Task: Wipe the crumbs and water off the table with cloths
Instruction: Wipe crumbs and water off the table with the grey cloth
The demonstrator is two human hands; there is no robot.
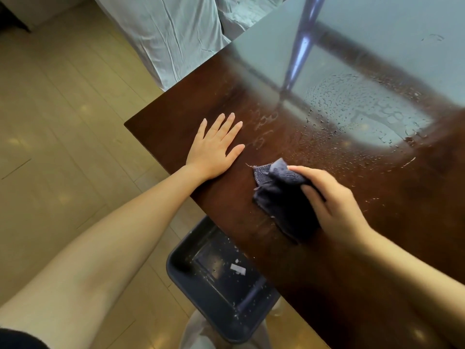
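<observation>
While the left hand [216,144] lies spread flat on the table [314,273], the right hand [334,200] clutches the dark cloth [279,197] just beside it; the water droplets [352,114] lie ahead and rightward, nearer the right hand.

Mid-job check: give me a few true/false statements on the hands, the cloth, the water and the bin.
1. The right hand grips the dark cloth on the table. True.
2. The left hand holds a second cloth. False: it lies flat and empty, fingers spread.
3. Water droplets remain beyond the cloth. True.
4. The dark bin sits on the table. False: it is below the table edge.
5. The bin is empty. False: bits of debris lie inside.
</observation>
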